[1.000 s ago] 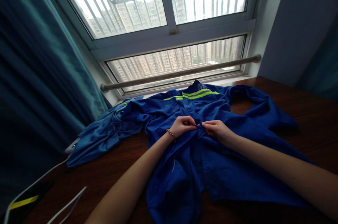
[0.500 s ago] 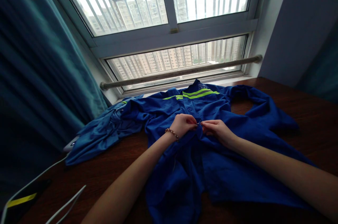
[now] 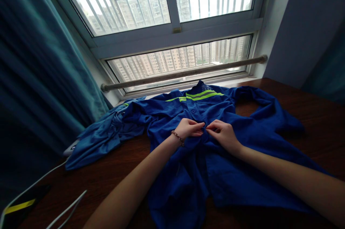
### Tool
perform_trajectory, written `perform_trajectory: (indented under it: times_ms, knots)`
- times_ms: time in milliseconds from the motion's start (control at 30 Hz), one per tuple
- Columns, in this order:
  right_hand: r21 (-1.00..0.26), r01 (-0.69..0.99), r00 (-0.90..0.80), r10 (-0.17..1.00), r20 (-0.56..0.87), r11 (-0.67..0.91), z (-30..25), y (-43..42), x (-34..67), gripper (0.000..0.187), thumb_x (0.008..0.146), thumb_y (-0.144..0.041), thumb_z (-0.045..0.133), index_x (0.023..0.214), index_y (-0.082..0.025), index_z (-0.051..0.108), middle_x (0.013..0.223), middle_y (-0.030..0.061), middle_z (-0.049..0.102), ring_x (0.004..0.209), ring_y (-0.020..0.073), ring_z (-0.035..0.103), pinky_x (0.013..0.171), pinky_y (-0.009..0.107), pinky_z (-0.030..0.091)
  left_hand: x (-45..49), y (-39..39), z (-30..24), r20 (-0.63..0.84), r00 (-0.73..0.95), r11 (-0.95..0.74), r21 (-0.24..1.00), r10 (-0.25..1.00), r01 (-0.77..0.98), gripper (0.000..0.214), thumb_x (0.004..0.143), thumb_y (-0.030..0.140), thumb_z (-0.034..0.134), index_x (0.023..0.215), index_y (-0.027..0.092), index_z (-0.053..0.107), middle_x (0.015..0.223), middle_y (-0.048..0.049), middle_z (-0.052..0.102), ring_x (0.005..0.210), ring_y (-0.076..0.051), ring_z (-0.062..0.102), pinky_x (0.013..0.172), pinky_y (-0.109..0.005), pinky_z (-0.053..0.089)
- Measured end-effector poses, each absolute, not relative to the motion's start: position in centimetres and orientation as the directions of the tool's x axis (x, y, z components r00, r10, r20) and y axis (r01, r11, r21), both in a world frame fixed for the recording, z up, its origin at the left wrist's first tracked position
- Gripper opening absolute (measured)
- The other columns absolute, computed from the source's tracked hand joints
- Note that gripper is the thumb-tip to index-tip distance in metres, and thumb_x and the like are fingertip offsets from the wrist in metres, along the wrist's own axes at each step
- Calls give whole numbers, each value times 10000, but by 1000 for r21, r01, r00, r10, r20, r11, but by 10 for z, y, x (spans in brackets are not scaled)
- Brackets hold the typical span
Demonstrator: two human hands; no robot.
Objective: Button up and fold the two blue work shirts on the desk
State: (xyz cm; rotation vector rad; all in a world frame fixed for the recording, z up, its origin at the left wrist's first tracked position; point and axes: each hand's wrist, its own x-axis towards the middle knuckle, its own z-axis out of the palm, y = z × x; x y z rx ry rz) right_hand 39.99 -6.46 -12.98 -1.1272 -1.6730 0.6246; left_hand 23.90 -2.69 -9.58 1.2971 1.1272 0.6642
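A dark blue work jacket point(image 3: 231, 175) with yellow-green and grey reflective stripes point(image 3: 203, 95) lies spread out, its collar toward the window. My left hand point(image 3: 190, 128), with a beaded bracelet point(image 3: 178, 138) at the wrist, pinches the jacket's front edge near the middle. Facing it, my right hand point(image 3: 221, 133) pinches the same front edge with thumb and forefinger. The fingertips almost meet; the small spot between them is too dark to make out. Higher up the front, a button point(image 3: 193, 111) shows below the stripes.
The jacket lies on a dark wooden table point(image 3: 121, 166). A lighter blue garment point(image 3: 99, 142) is bunched at the left, beside a pale device point(image 3: 70, 149) with a white cable point(image 3: 35, 183). Behind are a window point(image 3: 178, 53), a metal rail point(image 3: 185, 73) and a teal curtain point(image 3: 45, 60).
My left hand has shifted slightly right and its fingers have straightened somewhat. The right hand's fingers have bent more, with the wrist raised a little. The jacket has hardly moved.
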Motion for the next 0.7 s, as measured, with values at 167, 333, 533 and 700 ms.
perform_trajectory:
  times_ms: [167,333,533,700]
  knots:
    - [-718,499,-129,861,493,485,-130,-67,399,93,736,-241,543,685,-199,609,701,26,559,657,145,526,594,259,400,246,-34,-103,-134,284,41,949,949,312,227,568,297,693,639,88,641,541,-33,612,519,-123,570,512,-218,471]
    - [-682,552,-137,858,494,481,-131,-67,398,82,731,-246,548,676,-196,584,701,24,542,645,142,513,605,265,400,250,-38,-114,0,222,-86,922,975,378,99,590,210,632,606,113,638,538,-27,613,500,-127,558,468,-208,433]
    - [-742,509,-81,883,463,436,-131,-66,397,68,716,-253,561,725,-186,572,700,17,567,651,136,537,569,242,411,253,-39,-111,-190,106,182,980,976,76,83,532,139,674,543,110,597,467,2,556,434,-81,514,454,-187,429]
    - [-835,401,-51,919,391,378,-132,-66,394,147,701,-292,569,786,-172,560,725,10,591,677,138,559,582,241,432,252,-37,-112,-269,55,273,960,962,-70,121,491,135,699,541,102,593,486,-4,559,451,-68,519,461,-166,426]
